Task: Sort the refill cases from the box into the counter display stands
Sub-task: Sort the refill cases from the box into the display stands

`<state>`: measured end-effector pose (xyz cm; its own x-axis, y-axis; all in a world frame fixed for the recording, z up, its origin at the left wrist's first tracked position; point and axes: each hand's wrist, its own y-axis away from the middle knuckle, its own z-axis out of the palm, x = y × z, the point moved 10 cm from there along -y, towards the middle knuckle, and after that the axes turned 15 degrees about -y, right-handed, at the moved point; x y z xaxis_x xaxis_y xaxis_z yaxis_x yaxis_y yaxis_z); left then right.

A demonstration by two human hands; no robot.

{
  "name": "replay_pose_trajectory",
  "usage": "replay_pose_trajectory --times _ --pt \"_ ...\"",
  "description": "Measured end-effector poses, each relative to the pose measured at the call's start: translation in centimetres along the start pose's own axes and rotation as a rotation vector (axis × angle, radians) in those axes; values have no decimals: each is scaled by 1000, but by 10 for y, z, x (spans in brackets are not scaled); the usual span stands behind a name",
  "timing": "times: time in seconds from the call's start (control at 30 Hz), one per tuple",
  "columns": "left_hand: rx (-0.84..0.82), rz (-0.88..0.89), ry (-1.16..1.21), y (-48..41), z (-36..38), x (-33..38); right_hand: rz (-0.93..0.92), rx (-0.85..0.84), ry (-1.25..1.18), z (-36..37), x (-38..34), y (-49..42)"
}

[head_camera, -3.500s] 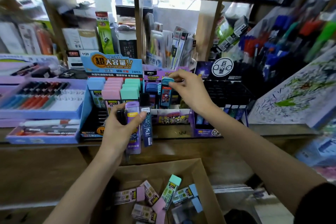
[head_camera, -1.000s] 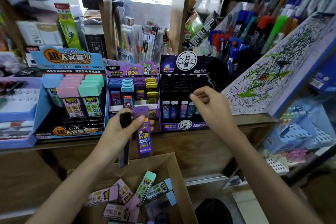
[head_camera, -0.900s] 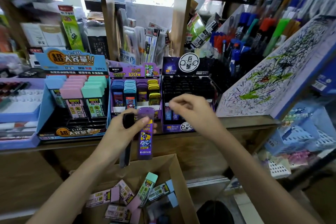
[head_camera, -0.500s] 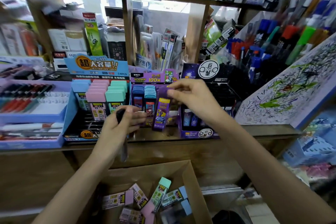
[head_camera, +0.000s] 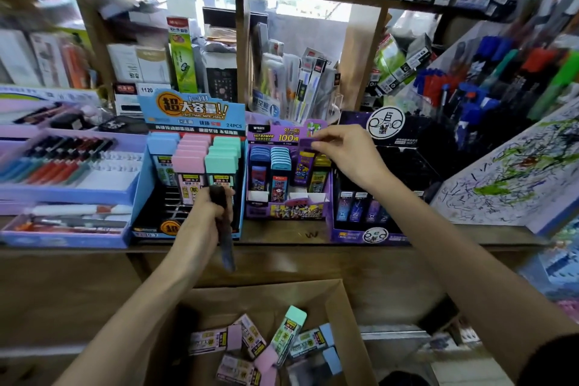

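My right hand (head_camera: pixel 346 155) pinches the cap of a purple refill case (head_camera: pixel 303 166) that stands in the third column of the purple display stand (head_camera: pixel 289 210). My left hand (head_camera: pixel 205 216) grips a dark refill case (head_camera: pixel 224 230) that points down in front of the blue display stand (head_camera: pixel 188 122). A black and purple display stand (head_camera: pixel 369 233) sits to the right on the counter. Below, the cardboard box (head_camera: pixel 351 323) holds several pink, green and blue refill cases (head_camera: pixel 289 334).
Pen trays (head_camera: pixel 67 188) fill the counter's left part. A scribbled test pad (head_camera: pixel 513 178) leans at the right. Shelves behind the stands are packed with stationery, and racks of pens (head_camera: pixel 488 88) stand at the right back. A wooden counter edge (head_camera: pixel 313 247) runs above the box.
My right hand took the purple case from my left hand and carried it up into the purple stand. My left hand dropped lower with only the dark case.
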<state>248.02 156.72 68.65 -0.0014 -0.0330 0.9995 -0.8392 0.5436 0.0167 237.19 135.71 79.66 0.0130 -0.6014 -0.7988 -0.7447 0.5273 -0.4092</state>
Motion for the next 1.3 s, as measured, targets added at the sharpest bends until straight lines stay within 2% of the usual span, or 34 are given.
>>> replay_pose_trajectory --times 0.1,0.27,0.4,0.57,0.63,0.7,0.77,0.83,1.07,1.3 --pt "-10 33 -61 9 -5 -10 -42 -53 84 13 -2 0" --pt "-171 188 -78 27 9 4 -158 -87 364 26 -10 -1" --pt "-159 243 -157 37 12 19 -263 -166 640 41 -10 0" --pt "-144 265 -181 42 16 30 -288 -199 756 46 -9 1" --pt "-123 268 -195 41 16 31 -284 -155 673 41 -18 6" --pt "-108 279 -215 41 16 32 -213 -141 366 36 -30 17" --pt "-100 304 -244 40 20 35 -94 -246 -6 45 -38 36" --pt "-106 331 -237 40 27 38 -4 -353 -193 58 -43 58" --pt "-217 446 -285 47 69 45 60 -258 -314 30 -24 89" --pt "-217 613 -889 45 121 25 -8 28 -173 -98 5 87"
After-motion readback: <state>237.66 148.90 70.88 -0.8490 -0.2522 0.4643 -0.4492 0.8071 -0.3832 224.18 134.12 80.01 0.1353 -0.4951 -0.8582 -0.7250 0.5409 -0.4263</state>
